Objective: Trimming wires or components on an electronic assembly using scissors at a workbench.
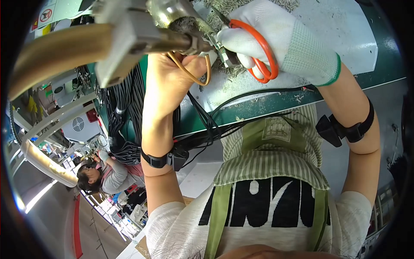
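Note:
My right hand (276, 39), in a white knit glove with a green cuff, grips red-handled scissors (272, 60); their dark blade tips point up and left. Close by its fingertips is a small shiny metal piece (225, 56). My bare left hand (170, 80) is closed beneath a metal machine head (172, 26), which hides most of its fingers. What it pinches cannot be made out. A thin brown loop (208, 75) hangs in front of its thumb. Black cables (205, 112) pass below this hand and over the table's near edge.
Small metallic bits (226, 6) lie heaped on the white sheet (345, 43) over the green table (384, 73). Thick bundles of black cable (123, 112) hang at left. A curved tan hose (56, 56) joins the machine. Another person (110, 172) works at the far left.

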Demonstrator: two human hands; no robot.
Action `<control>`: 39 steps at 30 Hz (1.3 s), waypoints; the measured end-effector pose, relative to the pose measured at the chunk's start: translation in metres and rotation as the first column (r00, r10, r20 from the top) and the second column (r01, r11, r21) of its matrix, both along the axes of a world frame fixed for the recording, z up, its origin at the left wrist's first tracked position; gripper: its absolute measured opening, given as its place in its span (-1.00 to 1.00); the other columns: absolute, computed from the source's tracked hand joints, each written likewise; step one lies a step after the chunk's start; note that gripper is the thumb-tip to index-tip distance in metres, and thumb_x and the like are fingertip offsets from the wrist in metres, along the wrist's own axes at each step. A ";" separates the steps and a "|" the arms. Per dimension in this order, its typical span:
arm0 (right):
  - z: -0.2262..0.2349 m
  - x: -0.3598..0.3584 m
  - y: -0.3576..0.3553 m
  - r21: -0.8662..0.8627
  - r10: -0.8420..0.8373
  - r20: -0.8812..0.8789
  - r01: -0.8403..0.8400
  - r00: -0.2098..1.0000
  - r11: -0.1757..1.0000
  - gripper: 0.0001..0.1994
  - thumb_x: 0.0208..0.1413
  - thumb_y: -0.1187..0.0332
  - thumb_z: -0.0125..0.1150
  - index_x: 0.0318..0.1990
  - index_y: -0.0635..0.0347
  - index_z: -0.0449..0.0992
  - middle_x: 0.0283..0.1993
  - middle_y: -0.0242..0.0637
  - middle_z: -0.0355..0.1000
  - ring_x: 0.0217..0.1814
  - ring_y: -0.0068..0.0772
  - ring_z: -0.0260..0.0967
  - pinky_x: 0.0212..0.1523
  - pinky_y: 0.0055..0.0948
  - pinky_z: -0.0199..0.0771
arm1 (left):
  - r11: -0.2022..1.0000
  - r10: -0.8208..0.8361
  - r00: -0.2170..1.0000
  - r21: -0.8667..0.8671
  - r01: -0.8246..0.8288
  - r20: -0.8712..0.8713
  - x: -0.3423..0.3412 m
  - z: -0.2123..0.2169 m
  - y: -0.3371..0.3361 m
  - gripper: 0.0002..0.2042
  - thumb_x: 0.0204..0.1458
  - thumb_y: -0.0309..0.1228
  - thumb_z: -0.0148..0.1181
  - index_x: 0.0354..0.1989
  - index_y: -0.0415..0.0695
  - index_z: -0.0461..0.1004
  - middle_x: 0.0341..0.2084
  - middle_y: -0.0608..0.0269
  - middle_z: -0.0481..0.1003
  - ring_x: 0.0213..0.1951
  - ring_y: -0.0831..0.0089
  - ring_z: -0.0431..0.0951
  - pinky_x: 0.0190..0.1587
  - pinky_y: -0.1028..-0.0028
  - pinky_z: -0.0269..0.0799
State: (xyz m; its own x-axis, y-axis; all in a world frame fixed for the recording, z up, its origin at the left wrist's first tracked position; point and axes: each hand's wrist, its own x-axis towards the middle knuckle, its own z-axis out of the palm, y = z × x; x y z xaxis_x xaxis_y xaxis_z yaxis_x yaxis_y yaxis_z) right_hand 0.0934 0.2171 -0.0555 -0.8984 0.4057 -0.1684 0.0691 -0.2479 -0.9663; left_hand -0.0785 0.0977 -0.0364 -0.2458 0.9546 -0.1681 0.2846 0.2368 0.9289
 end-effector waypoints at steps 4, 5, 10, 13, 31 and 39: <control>-0.004 0.002 0.005 0.441 0.100 -0.093 -0.049 0.991 0.896 -0.73 0.07 0.30 0.04 -0.55 0.27 0.50 -0.65 -0.31 0.39 -0.60 -0.49 0.37 -0.54 -0.56 0.33 | 0.993 0.077 0.994 -0.082 -0.083 -0.076 0.006 0.003 -0.003 -0.89 -0.12 -0.57 0.23 -0.39 -0.26 0.47 -0.50 0.38 0.47 -0.50 0.69 0.38 -0.41 0.64 0.35; -0.005 0.002 0.006 0.442 0.100 -0.093 -0.049 0.991 0.896 -0.73 0.07 0.30 0.04 -0.55 0.27 0.50 -0.65 -0.31 0.39 -0.60 -0.49 0.37 -0.54 -0.56 0.33 | 0.993 0.077 0.994 -0.081 -0.084 -0.076 0.007 0.004 -0.003 -0.89 -0.12 -0.57 0.23 -0.39 -0.26 0.47 -0.50 0.38 0.47 -0.50 0.69 0.38 -0.41 0.64 0.35; 0.002 0.005 0.006 0.652 0.113 -0.143 0.008 0.983 0.758 -0.75 0.07 0.31 0.03 -0.53 0.25 0.50 -0.65 -0.31 0.39 -0.60 -0.49 0.37 -0.54 -0.57 0.33 | 0.994 0.063 0.997 -0.080 -0.067 -0.053 0.009 0.006 -0.002 -0.91 -0.13 -0.60 0.18 -0.41 -0.27 0.46 -0.52 0.40 0.46 -0.47 0.70 0.38 -0.40 0.64 0.34; 0.013 0.006 0.001 0.239 0.089 0.051 -0.099 0.995 0.966 -0.75 0.07 0.29 0.05 -0.54 0.25 0.50 -0.65 -0.32 0.39 -0.62 -0.51 0.36 -0.55 -0.58 0.33 | 1.000 0.008 1.000 -0.029 -0.007 0.030 0.010 0.006 -0.002 -0.92 -0.13 -0.61 0.14 -0.41 -0.26 0.46 -0.53 0.41 0.45 -0.47 0.71 0.37 -0.42 0.65 0.31; 0.015 0.014 -0.018 0.065 -0.023 0.000 0.023 1.000 0.998 -0.71 0.04 0.24 0.13 -0.55 0.31 0.52 -0.68 -0.31 0.38 -0.66 -0.54 0.33 -0.62 -0.56 0.29 | 1.000 0.024 0.983 -0.018 -0.021 0.183 0.015 0.002 -0.015 -0.94 -0.10 -0.63 0.03 -0.46 -0.21 0.39 -0.66 0.54 0.32 -0.62 0.78 0.20 -0.56 0.68 0.08; 0.013 0.010 -0.013 -0.036 -0.015 0.110 0.019 0.994 0.999 -0.70 0.03 0.25 0.11 -0.55 0.33 0.52 -0.69 -0.30 0.38 -0.67 -0.54 0.32 -0.63 -0.55 0.28 | 1.000 0.022 0.981 -0.012 -0.020 0.193 0.016 0.003 -0.012 -0.93 -0.11 -0.62 0.06 -0.43 -0.22 0.44 -0.65 0.52 0.36 -0.60 0.77 0.24 -0.55 0.68 0.13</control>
State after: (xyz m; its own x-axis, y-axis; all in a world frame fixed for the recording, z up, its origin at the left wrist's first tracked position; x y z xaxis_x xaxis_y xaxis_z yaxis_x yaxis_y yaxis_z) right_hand 0.1030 0.2037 -0.0422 -0.8666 0.4123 -0.2810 0.1701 -0.2855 -0.9432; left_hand -0.0629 0.0859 -0.0334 -0.2276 0.9477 -0.2236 0.0954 0.2503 0.9635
